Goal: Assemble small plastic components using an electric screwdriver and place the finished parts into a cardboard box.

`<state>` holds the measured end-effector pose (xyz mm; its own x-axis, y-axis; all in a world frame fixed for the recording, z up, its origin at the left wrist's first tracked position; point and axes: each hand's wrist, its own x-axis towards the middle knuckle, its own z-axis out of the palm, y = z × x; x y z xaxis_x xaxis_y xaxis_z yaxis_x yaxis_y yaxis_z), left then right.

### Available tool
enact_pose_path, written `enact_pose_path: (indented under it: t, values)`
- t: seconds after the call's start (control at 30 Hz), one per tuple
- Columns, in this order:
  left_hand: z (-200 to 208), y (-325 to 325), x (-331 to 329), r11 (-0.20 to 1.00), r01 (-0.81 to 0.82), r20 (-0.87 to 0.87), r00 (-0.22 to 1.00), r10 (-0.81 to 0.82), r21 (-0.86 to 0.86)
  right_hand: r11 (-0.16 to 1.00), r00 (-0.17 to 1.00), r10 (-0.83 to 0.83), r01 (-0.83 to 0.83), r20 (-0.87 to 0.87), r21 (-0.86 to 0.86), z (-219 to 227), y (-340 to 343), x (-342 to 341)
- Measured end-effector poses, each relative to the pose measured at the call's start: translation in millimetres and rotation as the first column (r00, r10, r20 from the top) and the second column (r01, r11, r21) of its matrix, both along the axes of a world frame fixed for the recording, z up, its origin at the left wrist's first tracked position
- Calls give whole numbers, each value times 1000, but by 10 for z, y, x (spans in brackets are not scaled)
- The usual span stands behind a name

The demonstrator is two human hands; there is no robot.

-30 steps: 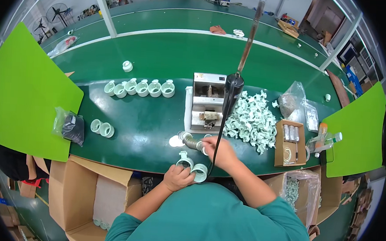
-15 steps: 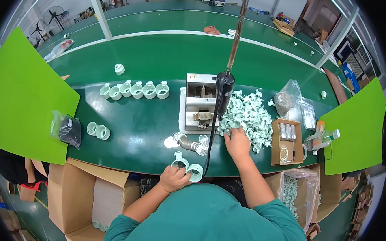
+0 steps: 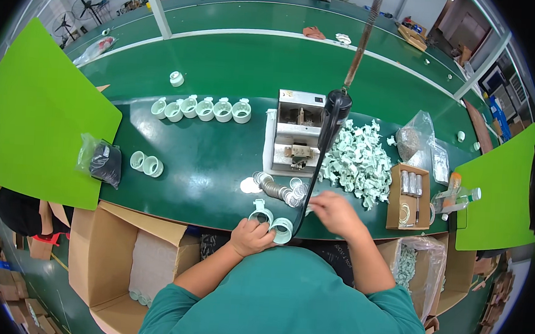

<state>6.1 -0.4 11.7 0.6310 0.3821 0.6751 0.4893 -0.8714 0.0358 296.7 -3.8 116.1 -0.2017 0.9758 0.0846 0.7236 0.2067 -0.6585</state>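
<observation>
My left hand is on the near side of the machine, its fingers curled together and clamped on two pale green cups: the tabbed cup and, just to its right, the plain cup. Both are at the bench edge, straight toward me from the machine. My right hand is nearer me than the machine and off to its right; its thumb and fingers are together, pinched on a small pale clip, mostly hidden by my fingers and the cable. Between the machine and my cups lies a leaning row of discs. Right of the machine spreads a heap of clips, and the driver hangs before its right side. Left of the machine stand six more cups in a row; a pair sits farther left and nearer me.
</observation>
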Motion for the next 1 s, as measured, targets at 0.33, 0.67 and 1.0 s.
enact_pose_path:
  t: [0.33,0.67,1.0]
  values:
    - [-22,11,-10,1000,1,13,1000,-1,17,874,960,-100,-40,-260,-484,-253,139,-506]
    - [-20,16,-3,1000,0,42,999,-1,24,922,957,-75,-41,-281,-386,-267,99,-595]
    - [124,4,-11,999,-38,18,999,39,-38,957,970,-160,198,-182,212,-79,115,-383]
